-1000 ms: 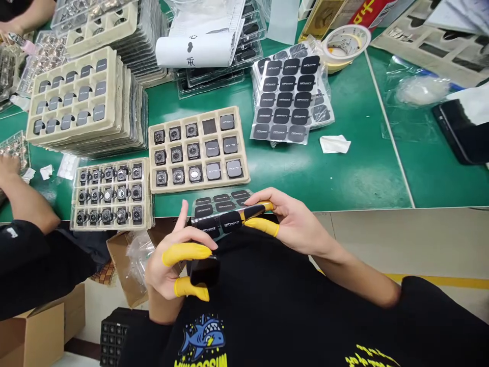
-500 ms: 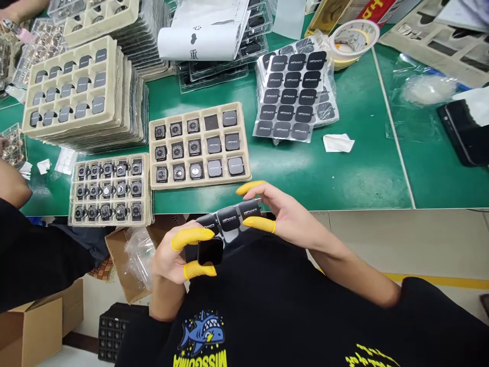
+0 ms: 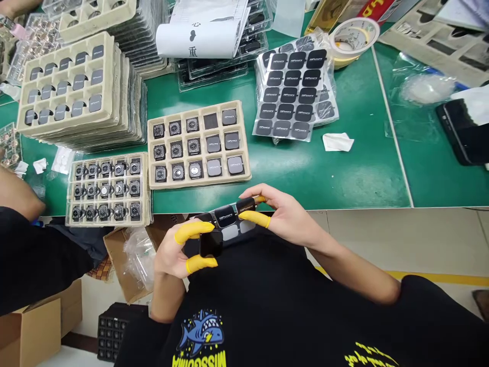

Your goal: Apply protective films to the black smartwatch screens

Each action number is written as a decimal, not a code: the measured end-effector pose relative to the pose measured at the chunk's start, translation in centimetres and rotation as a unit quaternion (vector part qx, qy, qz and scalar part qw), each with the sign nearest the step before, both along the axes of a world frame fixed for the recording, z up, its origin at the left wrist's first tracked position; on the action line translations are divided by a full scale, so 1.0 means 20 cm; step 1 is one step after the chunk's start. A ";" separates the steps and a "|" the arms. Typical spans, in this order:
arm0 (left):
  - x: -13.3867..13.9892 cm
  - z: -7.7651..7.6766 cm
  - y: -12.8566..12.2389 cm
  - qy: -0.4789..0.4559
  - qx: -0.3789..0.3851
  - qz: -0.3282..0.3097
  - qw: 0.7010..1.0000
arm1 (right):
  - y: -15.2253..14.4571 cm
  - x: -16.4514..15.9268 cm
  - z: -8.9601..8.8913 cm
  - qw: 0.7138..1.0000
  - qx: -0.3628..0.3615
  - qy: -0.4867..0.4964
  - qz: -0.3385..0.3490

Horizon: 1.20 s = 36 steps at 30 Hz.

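Note:
My left hand [image 3: 171, 252], with yellow finger cots on its thumb and a finger, grips a dark square watch body [image 3: 211, 244] with its glossy screen facing up. A narrow sheet of black "HiFuture" film stickers [image 3: 226, 216] stretches between my hands, just beyond the watch. Pale bare spots show along its near edge. My right hand [image 3: 284, 213] pinches the right end of this sheet, its cotted thumb on top and a cotted finger bent behind. Whether the left fingers also hold the sheet's left end cannot be made out.
A beige tray [image 3: 199, 182] of watches lies ahead, and another watch tray [image 3: 147, 204] overhangs the table edge. Tray stacks [image 3: 126, 102] rise behind. Sticker sheets [image 3: 284, 97], tape rolls [image 3: 353, 38] and a white paper scrap [image 3: 338, 142] lie to the right. Another person's arm [image 3: 17, 191] is at left.
My right index finger has curled from above the sheet to behind it. The sheet's right end has tipped, showing more of the pale near spots. My left hand keeps the watch, shifted slightly.

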<state>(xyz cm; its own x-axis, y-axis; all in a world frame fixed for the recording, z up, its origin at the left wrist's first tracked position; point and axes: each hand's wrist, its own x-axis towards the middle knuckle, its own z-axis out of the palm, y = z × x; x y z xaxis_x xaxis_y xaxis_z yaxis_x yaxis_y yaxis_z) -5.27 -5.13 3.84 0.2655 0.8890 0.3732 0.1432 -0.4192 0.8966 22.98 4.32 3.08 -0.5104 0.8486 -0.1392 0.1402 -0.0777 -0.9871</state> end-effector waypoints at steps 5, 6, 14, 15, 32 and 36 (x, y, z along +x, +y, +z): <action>0.02 -0.01 0.00 0.034 0.005 0.033 0.999 | 0.04 0.04 0.00 0.982 0.184 -0.035 0.001; 0.02 -0.02 0.00 0.022 -0.011 0.036 0.999 | 0.04 0.05 0.00 0.974 0.223 -0.043 0.002; 0.06 -0.10 -0.02 -0.117 -0.113 0.036 0.986 | 0.05 0.05 -0.02 0.907 0.413 -0.085 -0.001; 0.07 -0.11 -0.02 -0.129 -0.117 0.038 0.984 | 0.05 0.04 -0.02 0.900 0.428 -0.082 -0.007; 0.11 -0.33 0.08 -0.237 -0.161 0.221 0.932 | -0.01 0.08 -0.01 0.892 0.450 0.038 -0.010; 0.09 -0.37 0.10 -0.168 -0.109 0.169 0.965 | 0.01 0.06 0.13 0.971 0.229 0.050 -0.048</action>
<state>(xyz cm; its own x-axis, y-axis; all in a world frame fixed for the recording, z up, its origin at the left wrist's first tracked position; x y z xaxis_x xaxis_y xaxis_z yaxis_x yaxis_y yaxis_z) -3.57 -3.12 -3.63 -0.1563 0.9706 0.1830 -0.0745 -0.1963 0.9777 24.09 4.58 5.76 -0.4177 0.8541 0.3099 0.0553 0.3643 -0.9296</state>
